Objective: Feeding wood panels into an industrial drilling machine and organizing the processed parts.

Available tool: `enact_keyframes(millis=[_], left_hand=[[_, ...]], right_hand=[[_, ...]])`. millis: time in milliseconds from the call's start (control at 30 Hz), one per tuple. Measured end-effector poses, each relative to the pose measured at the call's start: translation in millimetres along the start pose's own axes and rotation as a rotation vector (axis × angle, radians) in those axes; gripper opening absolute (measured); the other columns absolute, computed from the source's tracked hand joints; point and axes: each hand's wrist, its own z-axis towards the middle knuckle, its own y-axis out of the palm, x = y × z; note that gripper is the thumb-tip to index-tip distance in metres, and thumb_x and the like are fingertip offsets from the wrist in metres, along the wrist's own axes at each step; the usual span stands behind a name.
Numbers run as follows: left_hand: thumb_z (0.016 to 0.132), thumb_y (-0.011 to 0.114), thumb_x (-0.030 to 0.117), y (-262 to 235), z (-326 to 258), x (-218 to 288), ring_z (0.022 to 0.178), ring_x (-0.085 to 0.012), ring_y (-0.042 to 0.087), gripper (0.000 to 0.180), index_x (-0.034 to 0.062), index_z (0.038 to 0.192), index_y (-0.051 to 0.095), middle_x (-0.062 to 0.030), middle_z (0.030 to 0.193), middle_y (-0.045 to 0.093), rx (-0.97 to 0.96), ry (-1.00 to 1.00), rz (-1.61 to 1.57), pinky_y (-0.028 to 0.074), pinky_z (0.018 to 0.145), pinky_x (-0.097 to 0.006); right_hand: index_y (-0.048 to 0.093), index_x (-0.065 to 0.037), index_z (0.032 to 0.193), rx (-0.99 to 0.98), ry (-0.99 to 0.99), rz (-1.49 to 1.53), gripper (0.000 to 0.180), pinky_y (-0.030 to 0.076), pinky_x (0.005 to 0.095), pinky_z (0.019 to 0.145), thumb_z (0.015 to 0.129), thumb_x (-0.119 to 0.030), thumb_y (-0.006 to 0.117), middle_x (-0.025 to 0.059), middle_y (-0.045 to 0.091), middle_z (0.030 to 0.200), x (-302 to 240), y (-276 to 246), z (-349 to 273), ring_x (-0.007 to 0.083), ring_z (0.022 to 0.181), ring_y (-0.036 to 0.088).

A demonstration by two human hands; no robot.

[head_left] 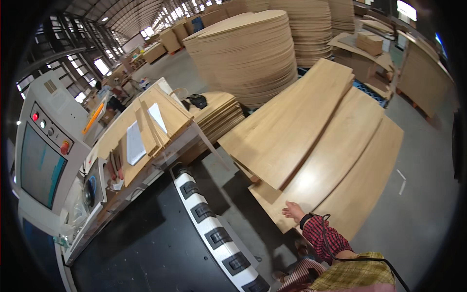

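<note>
My right hand (pixel 293 212) reaches in from the lower right in a red checked sleeve, with a black band at its wrist. Its fingers are stretched out and hold nothing. It is over the near end of a light wood-coloured middle panel (pixel 335 146); whether it touches the surface I cannot tell. Overlapping that panel on the left lies another long panel (pixel 292 126), its near end by a dark gap. A third panel (pixel 372 165) lies along the right side. My left hand is out of view.
On the left stands a machine with a black bed (pixel 146 253), a white rail with black rollers (pixel 217 237) and a control console (pixel 44 151). A wooden worktable (pixel 102 146) carries strips and papers. Tall board stacks (pixel 243 53) rise behind; grey floor (pixel 394 204) lies right.
</note>
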Motion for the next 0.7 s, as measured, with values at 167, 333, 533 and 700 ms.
enact_keyframes(millis=[167, 333, 533, 700], left_hand=[[0.090, 0.054, 0.021, 28, 1, 36, 0.131, -0.0418, 0.027, 0.064, -0.0083, 0.138, 0.025, -0.0287, 0.141, 0.029, 0.054, 0.024, 0.234, 0.020, 0.109, -0.045], [0.090, 0.054, 0.021, 35, 4, 42, 0.131, -0.0404, 0.029, 0.063, -0.0077, 0.138, 0.025, -0.0279, 0.141, 0.031, 0.084, 0.024, 0.215, 0.021, 0.109, -0.043], [0.090, 0.053, 0.020, 38, 7, 35, 0.131, -0.0395, 0.030, 0.063, -0.0076, 0.139, 0.025, -0.0276, 0.141, 0.031, 0.043, 0.003, 0.292, 0.022, 0.110, -0.041], [0.091, 0.052, 0.020, 35, 4, 49, 0.131, -0.0397, 0.031, 0.061, -0.0085, 0.138, 0.026, -0.0283, 0.140, 0.032, 0.026, 0.009, 0.304, 0.022, 0.110, -0.040]], right_hand=[[0.038, -0.005, 0.124, 0.238, -0.062, 0.028, 0.060, 0.048, 0.0350, 0.067, 0.085, -0.046, 0.059, 0.0101, 0.055, 0.103, -22, 2, 98, 0.0189, 0.079, 0.056], [0.041, -0.010, 0.124, 0.221, -0.056, 0.210, 0.052, 0.048, 0.0358, 0.072, 0.088, -0.043, 0.057, 0.0054, 0.059, 0.110, -40, 2, 169, 0.0186, 0.085, 0.058], [0.046, -0.011, 0.120, 0.051, -0.056, 0.281, 0.038, 0.049, 0.0355, 0.075, 0.093, -0.036, 0.053, 0.0042, 0.061, 0.107, -45, 1, 174, 0.0184, 0.090, 0.060], [0.045, -0.009, 0.122, 0.067, -0.105, 0.218, 0.038, 0.050, 0.0389, 0.076, 0.093, -0.033, 0.052, 0.0055, 0.059, 0.109, -40, -14, 151, 0.0203, 0.093, 0.060]])
